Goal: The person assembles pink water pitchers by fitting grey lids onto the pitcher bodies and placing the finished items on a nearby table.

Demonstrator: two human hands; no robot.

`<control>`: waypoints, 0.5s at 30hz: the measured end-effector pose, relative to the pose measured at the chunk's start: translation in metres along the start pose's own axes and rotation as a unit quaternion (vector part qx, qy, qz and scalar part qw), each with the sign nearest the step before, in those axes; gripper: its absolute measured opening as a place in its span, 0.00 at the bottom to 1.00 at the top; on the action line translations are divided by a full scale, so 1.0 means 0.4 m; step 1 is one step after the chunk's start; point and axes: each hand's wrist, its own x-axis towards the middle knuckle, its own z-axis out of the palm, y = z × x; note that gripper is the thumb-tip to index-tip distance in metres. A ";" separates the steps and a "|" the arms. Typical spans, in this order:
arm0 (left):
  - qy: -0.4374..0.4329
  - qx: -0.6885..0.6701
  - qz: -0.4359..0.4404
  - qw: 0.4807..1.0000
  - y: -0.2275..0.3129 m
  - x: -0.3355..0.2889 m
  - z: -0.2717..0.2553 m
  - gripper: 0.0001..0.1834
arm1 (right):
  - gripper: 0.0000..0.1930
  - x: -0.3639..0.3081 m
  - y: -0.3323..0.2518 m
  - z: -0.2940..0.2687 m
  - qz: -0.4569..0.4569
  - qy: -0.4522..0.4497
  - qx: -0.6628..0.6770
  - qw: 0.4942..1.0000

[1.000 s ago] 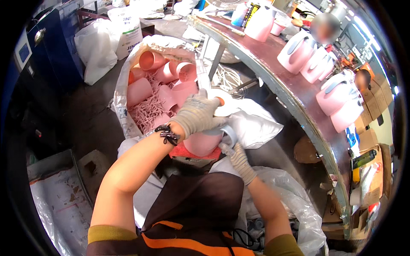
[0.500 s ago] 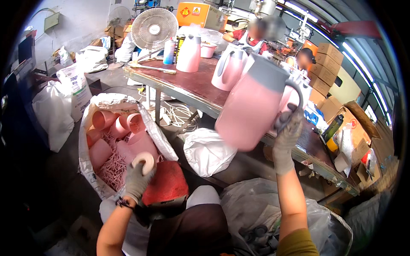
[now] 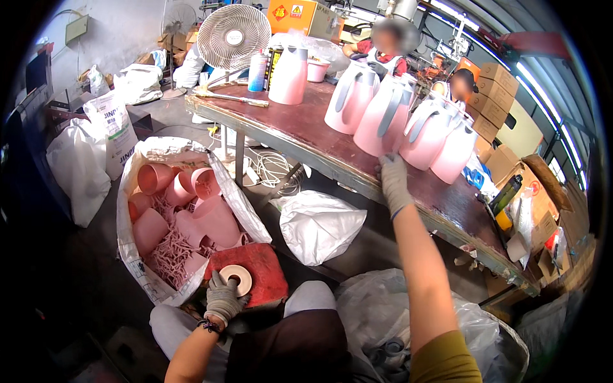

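Note:
My right hand (image 3: 393, 184), in a grey glove, reaches up to the wooden table (image 3: 300, 135). Its fingertips touch the base of a pink jug (image 3: 382, 120) that stands upright there, in a row with several other pink jugs (image 3: 440, 134). My left hand (image 3: 223, 297), also gloved, rests low by my lap on a red board (image 3: 265, 276) and grips a white tape roll (image 3: 236, 277) lying on it. Beside that hand stands an open white sack (image 3: 135, 167) full of pink jug shells (image 3: 203, 220).
A fan (image 3: 233, 36), a spray can (image 3: 257, 70) and a pink cylinder (image 3: 288, 75) stand at the table's far end. Two people (image 3: 389, 39) work behind it. White bags (image 3: 319, 225) lie under the table, cardboard boxes (image 3: 501, 86) stack at right.
My right hand has set the pink jug it held aloft down on the table among the others. My left hand has lowered the tape roll onto the red board.

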 end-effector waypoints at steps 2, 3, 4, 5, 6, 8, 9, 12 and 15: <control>-0.003 -0.028 0.022 0.999 -0.053 -0.002 -0.010 0.39 | 0.15 -0.133 -0.050 0.065 -0.146 0.050 -0.114 0.981; 0.016 -0.084 0.024 0.996 -0.091 0.005 -0.016 0.39 | 0.14 -0.203 -0.088 0.079 -0.183 0.020 -0.083 0.979; 0.016 -0.155 0.014 0.988 -0.096 0.003 -0.067 0.37 | 0.14 -0.256 -0.058 0.085 -0.201 -0.016 -0.068 0.977; 0.017 -0.225 0.000 0.974 -0.111 -0.001 -0.126 0.36 | 0.13 -0.312 -0.031 0.092 -0.218 -0.053 -0.051 0.973; 0.116 -0.172 -0.001 0.978 -0.186 -0.016 -0.149 0.34 | 0.13 -0.381 -0.036 0.114 -0.220 -0.119 -0.045 0.967; 0.205 -0.264 -0.103 0.937 -0.367 -0.086 -0.207 0.30 | 0.12 -0.513 -0.078 0.114 -0.210 -0.239 -0.060 0.946; 0.197 -0.400 -0.203 0.872 -0.457 -0.143 -0.241 0.29 | 0.13 -0.573 -0.081 0.122 -0.198 -0.298 -0.078 0.931; 0.259 -0.137 -0.319 0.902 -0.663 -0.365 -0.318 0.28 | 0.13 -0.666 0.027 0.120 -0.290 -0.355 -0.014 0.889; 0.222 0.100 -0.495 0.834 -0.865 -0.706 -0.269 0.29 | 0.16 -0.699 0.141 0.102 -0.218 -0.369 -0.154 0.890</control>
